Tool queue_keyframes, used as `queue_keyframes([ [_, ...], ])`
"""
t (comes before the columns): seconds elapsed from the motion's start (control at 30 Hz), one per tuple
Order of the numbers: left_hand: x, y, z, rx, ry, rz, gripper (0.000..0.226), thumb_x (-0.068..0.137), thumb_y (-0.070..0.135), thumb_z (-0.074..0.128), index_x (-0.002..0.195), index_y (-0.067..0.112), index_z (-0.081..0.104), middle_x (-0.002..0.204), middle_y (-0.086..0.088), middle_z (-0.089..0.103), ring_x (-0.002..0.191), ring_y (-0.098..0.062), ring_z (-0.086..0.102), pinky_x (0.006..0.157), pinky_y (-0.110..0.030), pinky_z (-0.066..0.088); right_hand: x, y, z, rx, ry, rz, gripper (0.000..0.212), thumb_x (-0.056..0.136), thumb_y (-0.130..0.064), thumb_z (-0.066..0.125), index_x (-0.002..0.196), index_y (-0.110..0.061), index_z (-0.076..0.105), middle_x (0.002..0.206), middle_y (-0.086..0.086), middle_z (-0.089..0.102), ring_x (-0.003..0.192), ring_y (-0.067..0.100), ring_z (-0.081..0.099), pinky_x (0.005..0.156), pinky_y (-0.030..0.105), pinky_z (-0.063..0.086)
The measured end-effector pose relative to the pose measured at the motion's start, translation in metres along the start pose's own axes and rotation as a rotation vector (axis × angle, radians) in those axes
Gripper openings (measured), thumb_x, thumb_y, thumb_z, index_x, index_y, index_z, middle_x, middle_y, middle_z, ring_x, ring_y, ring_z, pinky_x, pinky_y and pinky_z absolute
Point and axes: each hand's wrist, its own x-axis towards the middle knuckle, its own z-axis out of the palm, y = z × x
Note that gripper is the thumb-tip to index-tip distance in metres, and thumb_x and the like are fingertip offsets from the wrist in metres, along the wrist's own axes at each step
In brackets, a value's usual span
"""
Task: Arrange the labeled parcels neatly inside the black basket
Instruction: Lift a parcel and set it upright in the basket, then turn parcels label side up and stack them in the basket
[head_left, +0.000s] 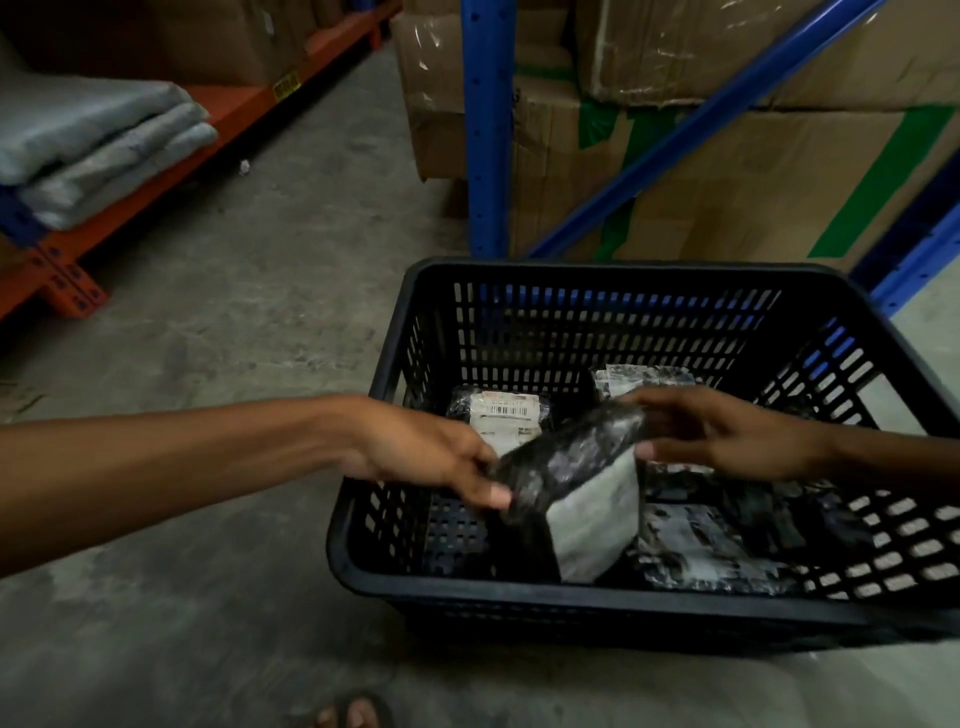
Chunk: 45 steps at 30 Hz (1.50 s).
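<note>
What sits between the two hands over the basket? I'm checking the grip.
The head view shows a black parcel, gripped by the left hand and right hand.

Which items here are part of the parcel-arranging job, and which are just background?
Job: black basket; held parcel; barcode-labeled parcel; left hand; right hand.
Background: cardboard boxes; folded grey bags; blue rack.

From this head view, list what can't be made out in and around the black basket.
- Held parcel: motion blur makes its label unreadable.
- Parcel with barcode label: print too small; the left hand covers its near edge.
- Parcels on the right: the count is unclear, dark and overlapped by the right hand.
- Black basket: its right side is cut off by the frame.
</note>
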Motion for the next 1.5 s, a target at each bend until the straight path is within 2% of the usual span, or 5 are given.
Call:
queue_keyframes([
  [0.23, 0.026, 0.012, -0.025, -0.685, 0.527, 0.083, 0.044, 0.089, 0.057, 0.054, 0.093, 0.016, 0.069, 0.095, -0.007, 0.07, 0.089, -0.026, 0.065, 0.08, -0.039, 0.055, 0.037, 0.005, -0.004, 0.387, 0.444, 0.364, 0.024, 0.097, -0.035, 0.058, 0.097, -0.016, 0.074, 0.078, -0.005, 0.078, 0.055, 0.007, 0.072, 0.051, 0.023, 0.056],
  [0.57, 0.095, 0.008, -0.054, -0.21, 0.97, -0.234, 0.035, 0.099, 0.001, 0.043, 0.132, -0.004, 0.05, 0.133, -0.017, 0.056, 0.108, -0.024, 0.055, 0.087, -0.03, 0.046, 0.14, -0.004, 0.009, 0.065, 0.566, 0.522, 0.026, 0.08, -0.028, 0.081, 0.085, -0.007, 0.066, 0.081, 0.008, 0.071, 0.069, 0.023, 0.072, 0.058, 0.038, 0.065],
  [0.97, 0.123, 0.006, -0.055, 0.134, 0.822, -0.357, 0.038, 0.084, 0.013, 0.057, 0.118, -0.001, 0.063, 0.124, -0.021, 0.065, 0.115, -0.035, 0.062, 0.094, -0.039, 0.05, 0.159, 0.019, 0.023, -0.261, 0.376, 0.562, 0.041, 0.082, -0.03, 0.076, 0.11, -0.002, 0.068, 0.111, 0.014, 0.069, 0.097, 0.027, 0.066, 0.069, 0.027, 0.049],
  [1.23, 0.128, 0.031, 0.02, 0.544, 0.699, 0.031, 0.093, 0.089, 0.024, 0.06, 0.158, 0.012, 0.0, 0.167, -0.007, -0.007, 0.154, -0.023, -0.005, 0.126, -0.035, 0.012, 0.045, 0.03, -0.032, -0.966, 0.33, 0.204, 0.071, 0.081, -0.044, 0.062, 0.142, -0.015, 0.041, 0.123, 0.012, 0.068, 0.105, 0.028, 0.066, 0.082, 0.04, 0.059],
  [1.5, 0.209, 0.056, 0.047, 0.955, 0.638, 0.151, 0.109, 0.086, 0.034, 0.062, 0.152, -0.004, -0.016, 0.157, -0.022, -0.031, 0.147, -0.039, -0.027, 0.125, -0.046, -0.001, 0.002, 0.098, -0.015, -1.194, 0.056, 0.356, 0.1, 0.091, -0.025, 0.059, 0.15, 0.005, -0.017, 0.16, 0.024, -0.02, 0.149, 0.036, -0.015, 0.12, 0.04, 0.025],
])
